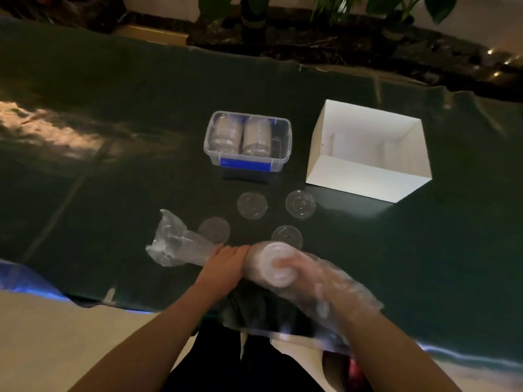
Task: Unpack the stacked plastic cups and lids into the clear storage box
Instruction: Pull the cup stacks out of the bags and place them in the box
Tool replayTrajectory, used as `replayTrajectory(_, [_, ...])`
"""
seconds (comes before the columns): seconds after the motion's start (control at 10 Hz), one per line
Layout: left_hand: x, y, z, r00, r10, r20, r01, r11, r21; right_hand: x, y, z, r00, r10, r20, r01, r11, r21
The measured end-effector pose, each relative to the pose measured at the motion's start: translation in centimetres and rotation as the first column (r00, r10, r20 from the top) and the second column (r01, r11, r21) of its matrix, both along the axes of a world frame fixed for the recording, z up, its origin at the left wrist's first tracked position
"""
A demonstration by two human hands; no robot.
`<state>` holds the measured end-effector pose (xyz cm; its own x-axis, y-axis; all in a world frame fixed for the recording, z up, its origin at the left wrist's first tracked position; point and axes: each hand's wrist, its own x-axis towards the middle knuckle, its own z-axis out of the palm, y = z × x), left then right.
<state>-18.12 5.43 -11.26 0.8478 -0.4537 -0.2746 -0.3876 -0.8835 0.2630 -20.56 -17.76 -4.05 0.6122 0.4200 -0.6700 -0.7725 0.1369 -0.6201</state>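
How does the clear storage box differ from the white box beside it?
The clear storage box is see-through with a blue latch; the white box is opaque and plain. The clear storage box already holds two stacks of cups lying on their sides, while the white box looks empty. The clear storage box also looks smaller than the white box. Both are open-topped and sit on the dark table cover.

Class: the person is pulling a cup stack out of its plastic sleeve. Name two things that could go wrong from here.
1. The right hand is inside the plastic sleeve; cups may slip out and roll.
2. Four loose lids lie just beyond the hands and could be swept off by the sleeve.
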Motion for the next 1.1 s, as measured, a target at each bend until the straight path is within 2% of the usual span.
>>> replayTrajectory(0.1, [-0.1,-0.1,-0.3,0.999,-0.035,0.022,0.033,0.996,0.084,-2.2,-3.7,-1.5,0.987,-0.155,-0.049,0.153,0.987,-0.042])
replayTrajectory(0.3, [-0.2,0.1,-0.7,0.997,-0.071,-0.02,0.073,0.948,0.308,-3.6,-9.2,-2.7,0.955,-0.28,-0.103,0.252,0.941,-0.225])
replayTrajectory(0.4, [-0.7,-0.4,-1.2,0.997,-0.08,-0.021,0.083,0.939,0.334,-4.9,-12.4,-2.1,0.913,-0.405,-0.054,0.396,0.908,-0.135])
replayTrajectory(0.5, [-1.2,-0.8,-1.6,0.997,-0.057,-0.052,0.071,0.94,0.335,-6.0,-15.7,-1.8,0.819,-0.574,-0.016,0.573,0.819,-0.036])
replayTrajectory(0.6, [-1.4,-1.0,-1.6,0.995,-0.057,-0.085,0.081,0.947,0.31,-6.1,-18.9,-1.3,0.699,-0.715,0.008,0.709,0.694,0.127])
replayTrajectory(0.7, [-1.7,-1.5,-1.9,0.99,-0.065,-0.123,0.097,0.956,0.278,-4.7,-19.4,0.8,0.696,-0.716,0.058,0.678,0.682,0.276])
replayTrajectory(0.8, [-1.1,-2.2,-1.7,0.982,-0.063,-0.175,0.098,0.975,0.2,-2.0,-16.8,2.3,0.776,-0.622,0.103,0.582,0.77,0.263])
replayTrajectory(0.9, [0.0,-2.8,-0.2,0.987,-0.053,-0.154,0.065,0.995,0.074,0.6,-11.9,3.8,0.864,-0.486,0.131,0.453,0.864,0.221])
replayTrajectory(1.0, [1.8,-4.2,3.2,0.951,0.183,-0.251,-0.26,0.912,-0.319,3.0,-7.0,4.3,0.915,-0.317,0.249,0.298,0.948,0.114])
replayTrajectory(1.1, [3.6,-5.4,8.4,0.46,0.061,-0.886,-0.869,0.236,-0.435,4.8,-2.9,4.3,0.874,-0.121,0.47,0.192,0.976,-0.106])
